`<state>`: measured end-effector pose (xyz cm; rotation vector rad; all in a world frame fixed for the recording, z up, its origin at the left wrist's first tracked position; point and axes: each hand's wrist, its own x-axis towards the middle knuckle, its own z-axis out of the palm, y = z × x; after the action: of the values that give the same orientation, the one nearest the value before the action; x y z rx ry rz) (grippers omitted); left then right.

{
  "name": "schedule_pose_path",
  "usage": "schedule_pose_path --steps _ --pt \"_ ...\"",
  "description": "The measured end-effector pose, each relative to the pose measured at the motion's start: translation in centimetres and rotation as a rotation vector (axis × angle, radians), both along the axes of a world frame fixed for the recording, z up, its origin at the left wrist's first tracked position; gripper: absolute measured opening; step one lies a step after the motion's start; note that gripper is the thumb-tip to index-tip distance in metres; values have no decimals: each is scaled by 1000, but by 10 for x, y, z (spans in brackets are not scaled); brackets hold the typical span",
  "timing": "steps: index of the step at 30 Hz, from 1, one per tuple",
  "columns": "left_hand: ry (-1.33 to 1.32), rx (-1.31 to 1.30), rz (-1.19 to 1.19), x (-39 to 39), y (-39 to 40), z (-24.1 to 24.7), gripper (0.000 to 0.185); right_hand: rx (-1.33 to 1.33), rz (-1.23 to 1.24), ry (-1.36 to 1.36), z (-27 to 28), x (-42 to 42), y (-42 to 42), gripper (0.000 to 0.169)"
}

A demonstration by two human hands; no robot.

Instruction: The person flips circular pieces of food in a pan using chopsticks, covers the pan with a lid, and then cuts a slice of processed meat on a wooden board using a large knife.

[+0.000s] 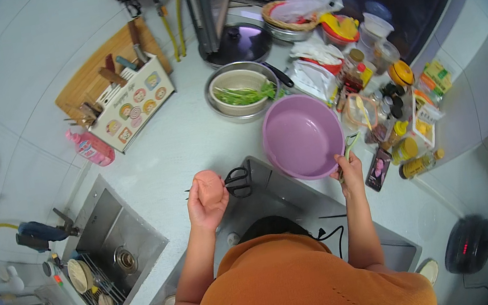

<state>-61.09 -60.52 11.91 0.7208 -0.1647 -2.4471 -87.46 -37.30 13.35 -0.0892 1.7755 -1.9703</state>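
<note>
My left hand holds a smooth, rounded orange-pink piece of food, its exact kind unclear. Black-handled scissors show behind that hand at the counter's front edge, their middle hidden; I cannot tell whether the fingers touch them. My right hand grips the near right rim of a purple plastic basin, which has nothing visible inside. A light green peeler is at the right fingers, partly covered; whether it is held or lies on the counter cannot be told.
Behind the basin, a colander of green vegetables sits in a metal bowl. A stainless sink is at left, below a knife holder and pink bottle. A phone and several seasoning bottles stand or lie right.
</note>
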Motion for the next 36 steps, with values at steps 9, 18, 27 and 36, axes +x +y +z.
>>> schedule_pose_path --steps 9,18,27,36 --pt "46 -77 134 64 -80 9 41 -262 -114 -25 1 -9 -149 14" --pt "81 -35 307 55 -124 -8 41 -70 -122 383 -27 -83 -286 17" --pt "29 -35 378 33 -127 -14 41 44 63 429 -61 -106 -301 27" --pt "42 9 331 19 -119 -28 44 412 -64 980 -68 -131 -267 43"
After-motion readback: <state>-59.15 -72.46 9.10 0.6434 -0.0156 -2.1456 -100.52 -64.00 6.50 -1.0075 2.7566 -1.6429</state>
